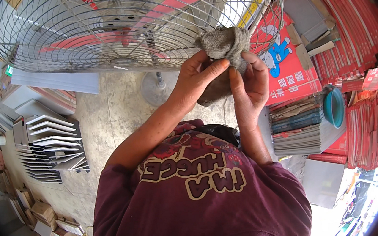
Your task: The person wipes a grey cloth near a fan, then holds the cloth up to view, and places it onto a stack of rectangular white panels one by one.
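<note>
A grey, dirty cloth [222, 43] is bunched up in front of the wire guard of a large fan [111, 38] with red blades. My left hand [200, 73] pinches the cloth from below, thumb laid along its lower edge. Close beside it, my right hand [249, 77] has its thumb and fingertips pressed on the cloth's right part. A darker brown fold [216, 90] hangs under the left thumb; whether it belongs to the same cloth I cannot tell. The fan's guard is right behind the cloth, and whether they touch is unclear.
Red tile boxes [346, 14] are stacked at the right, with a teal basin [334, 108] on a lower pile. A rack of tile samples [53, 146] stands on the concrete floor [101, 113] at the left. The fan's round base [158, 86] sits below the guard.
</note>
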A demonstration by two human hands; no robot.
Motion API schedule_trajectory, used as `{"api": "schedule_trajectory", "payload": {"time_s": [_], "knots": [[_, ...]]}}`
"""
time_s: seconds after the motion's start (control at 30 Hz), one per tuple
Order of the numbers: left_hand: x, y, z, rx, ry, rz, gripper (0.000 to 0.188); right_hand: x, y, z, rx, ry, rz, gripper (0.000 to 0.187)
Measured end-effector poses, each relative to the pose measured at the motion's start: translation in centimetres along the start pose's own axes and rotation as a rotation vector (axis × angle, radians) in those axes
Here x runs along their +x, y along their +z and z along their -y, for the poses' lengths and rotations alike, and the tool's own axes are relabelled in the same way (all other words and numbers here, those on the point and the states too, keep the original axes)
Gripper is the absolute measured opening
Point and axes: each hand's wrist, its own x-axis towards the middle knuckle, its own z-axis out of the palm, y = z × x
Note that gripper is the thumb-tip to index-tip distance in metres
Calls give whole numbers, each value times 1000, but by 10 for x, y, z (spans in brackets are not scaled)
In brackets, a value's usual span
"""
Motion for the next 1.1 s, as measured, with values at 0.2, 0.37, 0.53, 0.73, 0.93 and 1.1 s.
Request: {"api": "schedule_trajectory", "payload": {"time_s": [0.2, 0.37, 0.53, 0.73, 0.93, 1.1], "knots": [[-1, -6, 21, -87, -184, -88, 30, -11, -4, -18, 113, 278, -24, 34], [-2, -10, 28, -158, -261, -110, 30, -17, -5, -28, 226, 362, -35, 32], [-3, -15, 38, -177, -319, -165, 25, -24, -7, -39, 261, 392, -58, 34], [-5, -24, 54, -228, -404, -161, 29, -34, -13, -53, 256, 526, -117, 40], [-8, -25, 62, -310, -503, -180, 29, -36, -21, -51, 310, 707, -149, 41], [-5, -10, 47, -246, -461, -141, 28, -33, -25, -41, 333, 637, -132, 38]]}}
